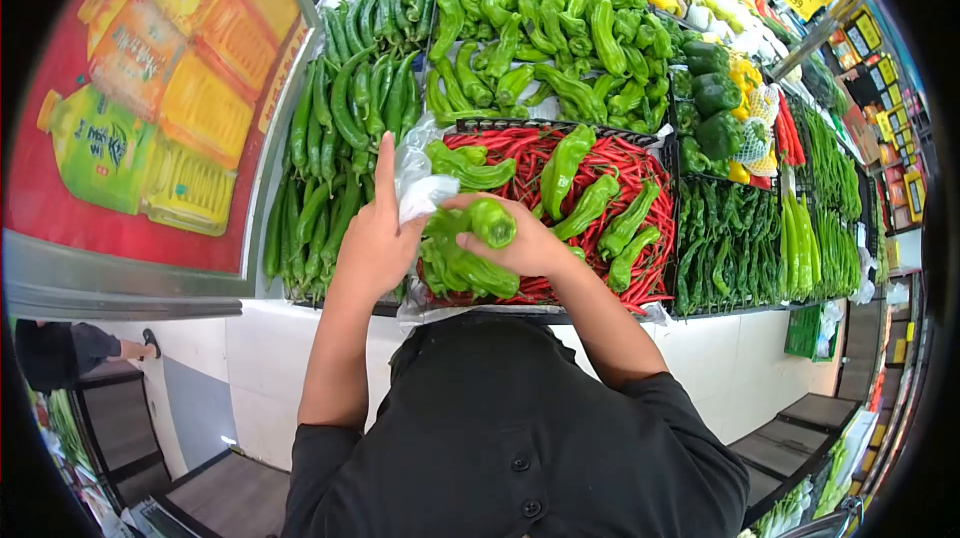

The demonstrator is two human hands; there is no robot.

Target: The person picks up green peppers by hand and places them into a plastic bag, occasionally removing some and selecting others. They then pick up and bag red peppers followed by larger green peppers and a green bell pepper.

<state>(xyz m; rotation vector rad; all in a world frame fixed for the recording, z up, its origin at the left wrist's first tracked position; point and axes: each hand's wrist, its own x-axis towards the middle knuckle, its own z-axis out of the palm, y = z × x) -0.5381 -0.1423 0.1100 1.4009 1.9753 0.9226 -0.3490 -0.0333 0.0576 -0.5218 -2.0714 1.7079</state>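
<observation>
My left hand [378, 243] is at the left edge of the red chili crate, index finger stretched forward, its thumb and other fingers closed on a clear plastic bag [413, 170]. To its right, my right hand [520, 243] has its fingers wrapped round a light green pepper [492, 222], with the blunt end facing up. More green peppers [465, 273] lie between and below my hands, partly hidden; whether they are in the bag is unclear. Other loose green peppers [588, 206] rest on the red chilies [655, 263] right of my right hand.
Long green peppers [345, 108] fill the left section. Wrinkled green peppers [550, 28] lie behind the black crate rim [560, 125]. Dark bell peppers [715, 93] and slim green peppers [725, 238] are at the right. A drink poster panel [150, 88] stands left. A person [65, 353] is lower left.
</observation>
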